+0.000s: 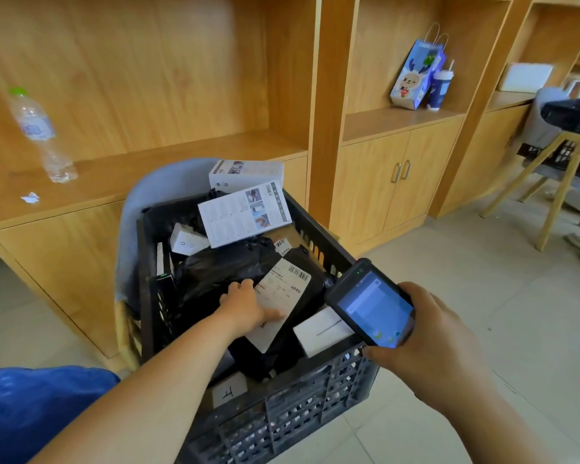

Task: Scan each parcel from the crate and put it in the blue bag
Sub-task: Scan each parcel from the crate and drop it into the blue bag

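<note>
A black plastic crate (pixel 292 406) sits on a grey chair and holds several parcels: black poly bags and white boxes. My left hand (pixel 245 304) reaches into the crate and grips a black parcel (pixel 310 289) by its white barcode label. My right hand (pixel 429 346) holds a handheld scanner (pixel 370 304) with a lit blue screen, just right of that parcel and above the crate's right rim. The blue bag (pixel 34 406) shows at the bottom left, beside my left forearm.
Wooden cabinets and shelves stand behind the crate. A plastic water bottle (pixel 41 135) stands on the left shelf. A paper gift bag (pixel 416 75) and a cup (pixel 441 88) are on the middle shelf. A wooden-legged chair (pixel 556 182) stands at the right on the tiled floor.
</note>
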Tool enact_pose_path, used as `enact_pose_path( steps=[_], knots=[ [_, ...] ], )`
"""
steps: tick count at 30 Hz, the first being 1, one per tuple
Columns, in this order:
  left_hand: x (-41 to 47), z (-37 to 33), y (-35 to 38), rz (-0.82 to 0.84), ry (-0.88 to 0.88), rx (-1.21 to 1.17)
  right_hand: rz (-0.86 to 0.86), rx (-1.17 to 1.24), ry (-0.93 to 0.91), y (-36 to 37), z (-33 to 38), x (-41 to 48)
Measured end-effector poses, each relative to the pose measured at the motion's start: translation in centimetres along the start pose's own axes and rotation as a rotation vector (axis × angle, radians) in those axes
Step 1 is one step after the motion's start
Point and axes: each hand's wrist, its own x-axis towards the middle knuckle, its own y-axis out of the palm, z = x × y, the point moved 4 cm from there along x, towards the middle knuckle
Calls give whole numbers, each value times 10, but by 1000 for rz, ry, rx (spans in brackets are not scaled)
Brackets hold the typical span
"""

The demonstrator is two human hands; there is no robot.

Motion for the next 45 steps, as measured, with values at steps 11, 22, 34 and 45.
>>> enact_pose_path(
  steps=[11, 22, 34, 45],
  knots=[
    [2, 20, -15, 129, -52, -252, 35, -36, -24, 2, 2, 1],
    [-59, 31, -58, 0, -25, -820, -36, 22, -66, -16, 27, -27],
    [-193, 110, -127, -512, 124, -1245, 58, -7, -256, -23, 113, -94],
    [-290, 209, -149, -820, 83, -1189, 225, -173, -510, -4, 201, -161]
  ],
)
